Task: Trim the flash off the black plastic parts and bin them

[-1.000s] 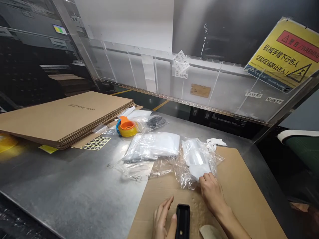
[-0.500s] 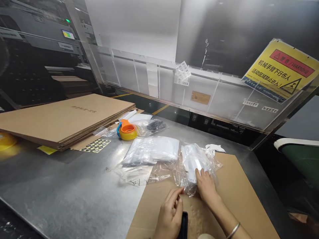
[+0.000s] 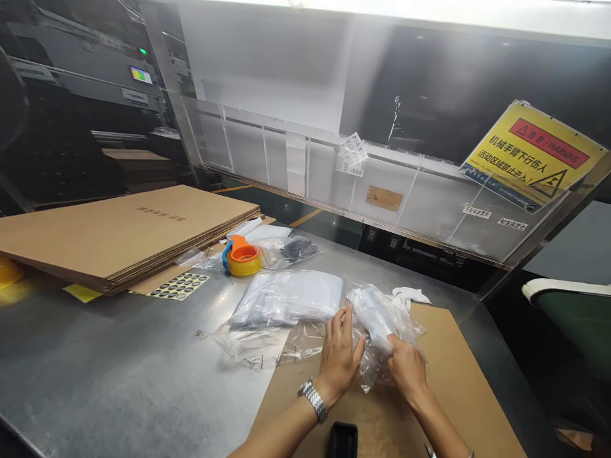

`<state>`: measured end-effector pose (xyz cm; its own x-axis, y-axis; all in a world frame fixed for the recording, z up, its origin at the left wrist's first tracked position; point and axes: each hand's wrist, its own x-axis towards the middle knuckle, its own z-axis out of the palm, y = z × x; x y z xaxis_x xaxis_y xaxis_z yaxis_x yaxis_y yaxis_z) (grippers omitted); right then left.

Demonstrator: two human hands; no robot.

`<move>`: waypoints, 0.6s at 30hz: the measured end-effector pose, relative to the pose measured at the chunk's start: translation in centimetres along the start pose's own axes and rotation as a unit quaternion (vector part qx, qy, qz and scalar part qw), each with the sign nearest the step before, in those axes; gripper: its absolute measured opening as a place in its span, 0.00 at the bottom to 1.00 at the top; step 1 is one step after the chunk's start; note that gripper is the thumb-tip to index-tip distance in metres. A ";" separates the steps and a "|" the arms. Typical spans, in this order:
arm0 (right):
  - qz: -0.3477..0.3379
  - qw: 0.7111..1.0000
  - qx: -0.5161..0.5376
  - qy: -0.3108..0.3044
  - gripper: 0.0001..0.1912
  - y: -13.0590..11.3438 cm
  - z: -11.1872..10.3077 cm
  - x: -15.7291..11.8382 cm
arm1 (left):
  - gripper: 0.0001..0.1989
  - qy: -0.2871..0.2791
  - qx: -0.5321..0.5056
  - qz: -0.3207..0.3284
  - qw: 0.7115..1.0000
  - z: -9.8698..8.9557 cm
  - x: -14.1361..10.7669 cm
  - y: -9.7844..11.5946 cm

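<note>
My right hand (image 3: pixel 407 367) is closed on the near end of the right-hand clear plastic packet (image 3: pixel 371 312), which holds whitish sheets. My left hand (image 3: pixel 340 353) has its fingers apart, close to the left edge of that packet and over crinkled clear film. Left of it lies a wider clear bag (image 3: pixel 293 296) of whitish sheets. Under the hands is a brown cardboard sheet (image 3: pixel 458 362). A small black tray-like object (image 3: pixel 344 440) sits on the cardboard at the bottom edge of the view.
An orange and yellow tape dispenser (image 3: pixel 242 256) stands behind the wider bag. Flat cardboard (image 3: pixel 128 232) is stacked at the left, beside a sticker sheet (image 3: pixel 179 286). A clear panel with a yellow warning sign (image 3: pixel 534 156) rises behind the metal table (image 3: pixel 157 356).
My left hand has moved up and forward and its fingers have spread. My right hand has closed on the packet's near end, and the packet has tilted slightly. More of the black object shows.
</note>
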<state>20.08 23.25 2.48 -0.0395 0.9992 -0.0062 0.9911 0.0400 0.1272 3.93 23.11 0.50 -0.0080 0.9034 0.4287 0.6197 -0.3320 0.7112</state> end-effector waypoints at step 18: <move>-0.077 0.991 0.067 0.081 0.19 -0.8 3.0 -3.0 | 0.11 -0.080 -0.061 -0.039 0.994 0.3 4.2 -1.6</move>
<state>19.80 20.22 -0.62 -0.2013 0.9686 0.1461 0.9792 0.2030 0.0033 3.11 27.50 1.01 0.0778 0.9561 0.2825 0.5213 -0.2805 0.8059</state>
